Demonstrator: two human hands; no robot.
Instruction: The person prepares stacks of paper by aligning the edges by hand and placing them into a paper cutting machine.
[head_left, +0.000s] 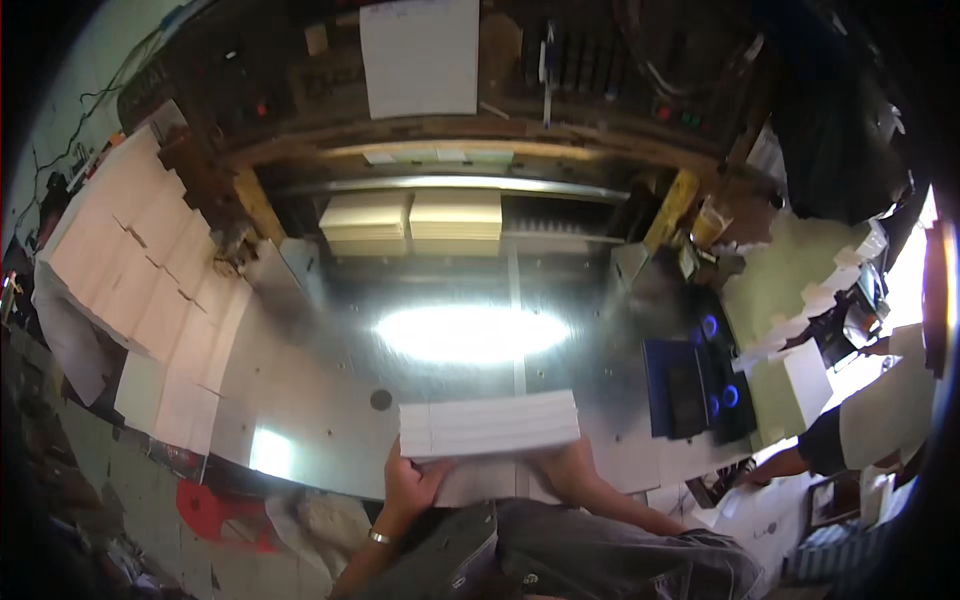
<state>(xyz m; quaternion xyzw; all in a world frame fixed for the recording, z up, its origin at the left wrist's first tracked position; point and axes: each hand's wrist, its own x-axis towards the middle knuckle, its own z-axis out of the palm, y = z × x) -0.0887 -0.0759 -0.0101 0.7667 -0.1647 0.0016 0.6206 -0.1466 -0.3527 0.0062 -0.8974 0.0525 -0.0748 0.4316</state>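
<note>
- The white paper stack (490, 423) is in front of me at the near edge of the metal table, its long side running left to right; I cannot tell whether its underside touches the tabletop.
- My left hand (413, 487) grips the stack at its lower left corner, the fingers spread no wider than the paper needs, some of them hidden.
- My right hand (568, 468) has hold of the lower right corner; its fingertips are blurred and partly behind the paper, so I cannot tell exactly how they curl.
- A shiny band (379, 537) sits on my left wrist.
- Under both lies the metal table (340, 415), with a bright glare across its middle.
- Beyond the glare, two cream paper stacks (365, 222) stand side by side near a metal bar (450, 184).
- To my right on the table is a dark blue control panel (672, 385), near glowing blue rings (731, 397).
- Stepped piles of pale pinkish paper (130, 260) line my left; pale greenish paper piles (785, 275) line my right.
- A white sheet (420, 60) and a pen (547, 75) are on the machine front ahead.
- At the far right, another person (885, 420) reaches an arm down.
</note>
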